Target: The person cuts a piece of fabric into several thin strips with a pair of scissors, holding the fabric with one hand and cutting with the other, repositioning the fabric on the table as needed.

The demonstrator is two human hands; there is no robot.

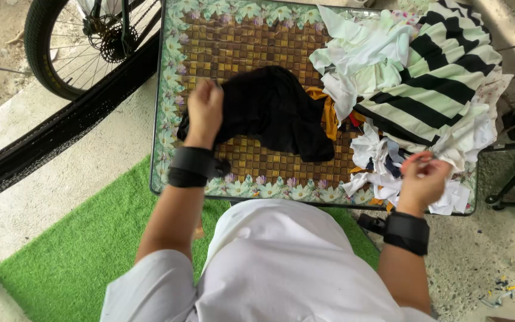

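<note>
Two bare hands work over a small rectangular table (171, 89) whose top is a brown woven-square mat framed by a green floral border. The left hand (205, 112), a black band on its wrist, has its fingers closed in a fist on the left edge of a crumpled black cloth garment (275, 110), which lies spread across the middle of the tabletop. The right hand (423, 177), also banded in black at the wrist, hovers at the table's near right corner with its fingertips pinched together; whether they grip a small object cannot be told. Just beside that hand lies a heap of white fabric scraps (382, 161), and behind it a pile of pale green and white clothes topped by a black-and-pale-green striped garment (442, 77). An orange cloth (329, 116) peeks out between the black garment and the pile. A bicycle wheel (84, 42) stands off the far left corner, and green artificial turf (84, 238) covers the floor near the person.
</note>
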